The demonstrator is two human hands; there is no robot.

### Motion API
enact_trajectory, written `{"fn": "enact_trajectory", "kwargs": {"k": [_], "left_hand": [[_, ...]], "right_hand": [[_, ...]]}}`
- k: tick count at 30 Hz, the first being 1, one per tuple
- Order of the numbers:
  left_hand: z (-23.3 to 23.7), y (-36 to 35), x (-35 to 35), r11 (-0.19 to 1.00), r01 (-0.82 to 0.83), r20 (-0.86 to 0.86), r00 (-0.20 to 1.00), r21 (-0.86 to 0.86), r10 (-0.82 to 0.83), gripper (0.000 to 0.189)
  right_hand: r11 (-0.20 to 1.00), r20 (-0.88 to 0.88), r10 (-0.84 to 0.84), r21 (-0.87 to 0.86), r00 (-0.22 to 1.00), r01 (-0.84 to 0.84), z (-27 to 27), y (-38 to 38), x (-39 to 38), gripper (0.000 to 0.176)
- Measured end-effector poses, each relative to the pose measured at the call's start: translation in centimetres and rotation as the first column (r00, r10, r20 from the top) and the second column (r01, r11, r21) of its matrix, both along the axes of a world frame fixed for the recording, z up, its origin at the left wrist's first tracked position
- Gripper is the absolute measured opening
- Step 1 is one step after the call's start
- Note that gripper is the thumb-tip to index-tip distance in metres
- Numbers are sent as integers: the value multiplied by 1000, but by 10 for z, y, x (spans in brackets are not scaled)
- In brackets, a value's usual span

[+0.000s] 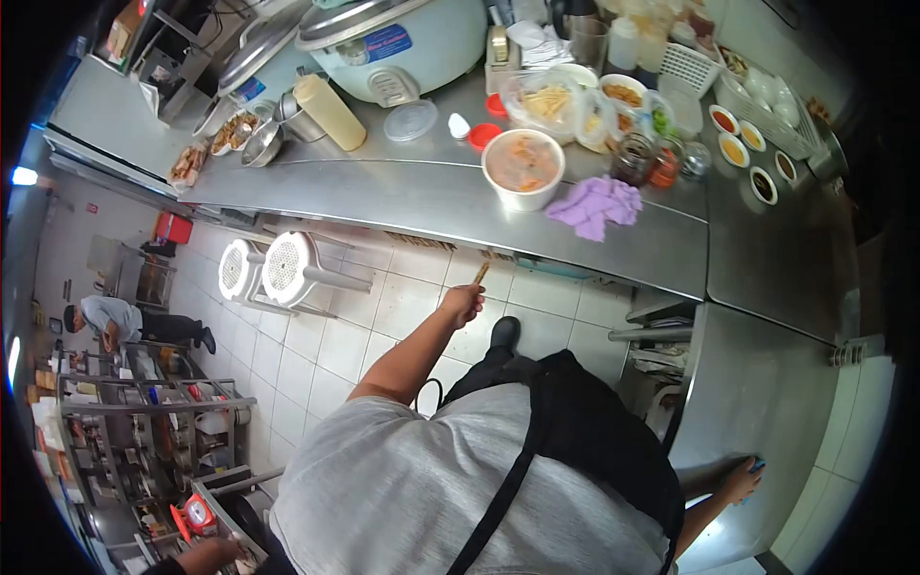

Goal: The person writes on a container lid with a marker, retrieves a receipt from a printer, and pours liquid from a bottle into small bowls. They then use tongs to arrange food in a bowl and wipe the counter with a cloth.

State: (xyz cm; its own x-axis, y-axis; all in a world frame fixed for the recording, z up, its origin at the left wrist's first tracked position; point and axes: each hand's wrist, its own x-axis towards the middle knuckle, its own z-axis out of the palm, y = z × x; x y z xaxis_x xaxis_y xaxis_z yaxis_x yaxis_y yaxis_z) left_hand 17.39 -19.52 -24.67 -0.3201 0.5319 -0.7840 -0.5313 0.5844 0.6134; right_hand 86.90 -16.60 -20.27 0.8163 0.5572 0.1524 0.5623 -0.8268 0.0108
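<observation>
My left hand (463,305) is stretched forward over the tiled floor, below the counter's front edge, its fingers closed on a thin brown stick-like item (481,273). At the far right my right hand (742,481) rests on a steel surface (752,393), fingers curled round a small blue thing (756,467), perhaps a cloth or sponge, mostly covered by the hand. On the counter ahead stands a white tub (523,171) with orange-coloured contents, beside a crumpled purple cloth (599,206).
Rice cookers (402,48), a squeeze bottle (329,113), jars (632,161) and sauce cups (733,150) stand on the counter. White stools (289,268) are below it. One person (113,319) stands at far left; another person's hand (213,554) is by a red scale (196,515).
</observation>
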Motion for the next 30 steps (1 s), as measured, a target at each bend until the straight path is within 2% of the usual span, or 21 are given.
{"fn": "enact_trajectory", "kwargs": {"k": [2,5,8,11,14,15,17,20,21,22,23,24,25,26,27,28,30], "left_hand": [[-24,1,-38,993,-114,81,990,-37,117,22],[-40,10,-74,992,-121,176,976,-43,126,21],[-45,23,-92,993,-106,171,979,-51,113,18],[-52,32,-106,995,-69,189,979,-73,82,15],[-60,40,-112,994,-12,169,985,-105,30,14],[-65,39,-112,996,-10,137,990,-90,23,17],[-72,38,-116,991,98,129,988,-93,-86,22],[-68,35,-115,987,110,140,986,-114,-93,26],[-66,33,-116,989,80,173,983,-121,-58,26],[-67,30,-115,989,70,168,985,-129,-47,25],[-68,27,-115,988,60,162,986,-140,-37,24],[-67,23,-116,987,42,162,987,-156,-17,23],[-67,21,-117,985,24,161,987,-169,4,23],[-66,18,-118,983,4,160,987,-181,25,22],[-72,12,-120,987,-45,167,983,-153,71,24],[-71,9,-119,978,-118,140,980,-169,142,26],[-64,1,-118,956,-230,97,963,-183,250,30]], "right_hand": [[999,1,-41,16,999,41,4,5,-41,54],[996,-17,-83,20,996,84,10,20,-97,53],[995,-12,-75,64,997,75,24,42,-152,52],[962,-37,200,198,979,-189,5,60,-150,48],[894,10,408,200,913,-401,-1,82,-147,42],[891,5,421,183,907,-415,5,91,-149,40],[881,-10,455,150,890,-449,31,115,-184,36],[903,309,346,149,886,-404,99,161,-275,32],[741,344,529,259,776,-620,106,190,-274,31],[518,398,674,347,623,-782,114,219,-273,31],[346,258,811,514,526,-785,134,245,-303,28],[259,163,887,599,432,-758,159,260,-349,26],[173,158,930,611,332,-773,173,276,-388,24],[160,77,964,600,255,-784,195,283,-438,23],[17,52,997,602,60,-798,199,296,-473,24],[-16,-8,1000,540,-24,-842,207,301,-512,26],[-316,16,927,572,-375,-757,196,323,-578,27]]}}
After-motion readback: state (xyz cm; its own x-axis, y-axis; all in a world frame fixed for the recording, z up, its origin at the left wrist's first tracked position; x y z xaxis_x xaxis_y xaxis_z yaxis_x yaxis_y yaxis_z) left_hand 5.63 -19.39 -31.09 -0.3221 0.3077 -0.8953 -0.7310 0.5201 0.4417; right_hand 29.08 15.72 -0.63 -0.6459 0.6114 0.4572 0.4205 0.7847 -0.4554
